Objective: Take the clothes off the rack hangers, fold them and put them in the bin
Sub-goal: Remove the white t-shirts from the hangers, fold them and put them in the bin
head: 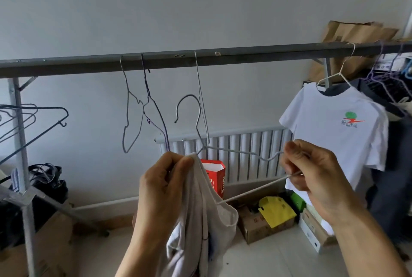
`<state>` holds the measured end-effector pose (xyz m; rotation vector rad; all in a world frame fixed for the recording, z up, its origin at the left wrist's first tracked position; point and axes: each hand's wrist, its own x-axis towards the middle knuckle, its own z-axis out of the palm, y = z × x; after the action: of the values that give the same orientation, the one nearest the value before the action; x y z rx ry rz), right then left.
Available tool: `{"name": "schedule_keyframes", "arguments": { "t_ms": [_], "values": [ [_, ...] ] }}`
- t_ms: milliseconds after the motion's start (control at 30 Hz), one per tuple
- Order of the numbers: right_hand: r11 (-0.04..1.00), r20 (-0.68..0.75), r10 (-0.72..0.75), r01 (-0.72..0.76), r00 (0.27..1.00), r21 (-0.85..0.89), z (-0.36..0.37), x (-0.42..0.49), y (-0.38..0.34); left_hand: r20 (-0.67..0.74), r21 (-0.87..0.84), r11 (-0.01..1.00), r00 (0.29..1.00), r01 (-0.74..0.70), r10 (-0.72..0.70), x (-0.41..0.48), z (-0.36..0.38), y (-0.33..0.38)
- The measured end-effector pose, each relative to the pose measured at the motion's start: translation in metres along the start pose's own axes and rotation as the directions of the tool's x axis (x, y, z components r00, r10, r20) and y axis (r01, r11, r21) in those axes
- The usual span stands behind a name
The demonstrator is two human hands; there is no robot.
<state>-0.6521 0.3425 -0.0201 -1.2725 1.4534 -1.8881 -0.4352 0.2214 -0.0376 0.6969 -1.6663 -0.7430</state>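
left hand [160, 187]: fingers and thumb clenched on a bunched pale white garment [200, 209], pinching it at the top. the cloth hangs straight down from that grip towards the bottom edge of the view.

right hand [312, 178]: fingers curled round the right end of a white wire hanger [256, 189], thumb on top. the hanger's hook is free of the grey metal rack rail [200, 60] and sits below it. its lower bar runs down and left from the right hand into a fold of the garment (how much cloth is on the wire cannot be told). the hanger's left shoulder meets the left hand's fingertips.

on the rail, left of centre: a bare grey wire hanger [128, 107] and a bare purple wire hanger [156, 109], touching each other. further right, a white t-shirt with a green and red print [334, 125] hangs on its own white hanger, with dark clothing just beyond it.

behind the hands: a white ribbed radiator [245, 142] on the wall, a red paper bag [217, 176] before it, and a yellow bag [276, 209] on a cardboard box on the floor.
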Motion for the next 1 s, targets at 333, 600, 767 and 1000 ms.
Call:
{"name": "schedule_keyframes", "arguments": {
  "t_ms": [333,600,767,1000],
  "values": [
    [0.991,-0.424,-0.12,0.08,0.898,-0.111,-0.084,-0.002,-0.038,-0.04,0.03,1.0,0.999,-0.002,0.004,0.001,0.011,-0.002],
    [0.856,-0.501,-0.432,0.166,0.75,-0.489,-0.047,0.034,-0.047,0.069,0.103,0.994,0.997,-0.039,0.032,0.009,0.03,0.008],
    [0.802,-0.396,-0.479,0.206,0.784,-0.561,0.006,0.078,-0.038,0.048,0.11,0.993,0.998,-0.04,0.035,0.012,0.023,0.015],
    [0.754,-0.327,-0.433,0.139,0.84,-0.642,0.039,0.091,-0.011,0.026,0.028,0.999,0.999,-0.037,0.036,0.015,0.004,0.026]
  ]
}}
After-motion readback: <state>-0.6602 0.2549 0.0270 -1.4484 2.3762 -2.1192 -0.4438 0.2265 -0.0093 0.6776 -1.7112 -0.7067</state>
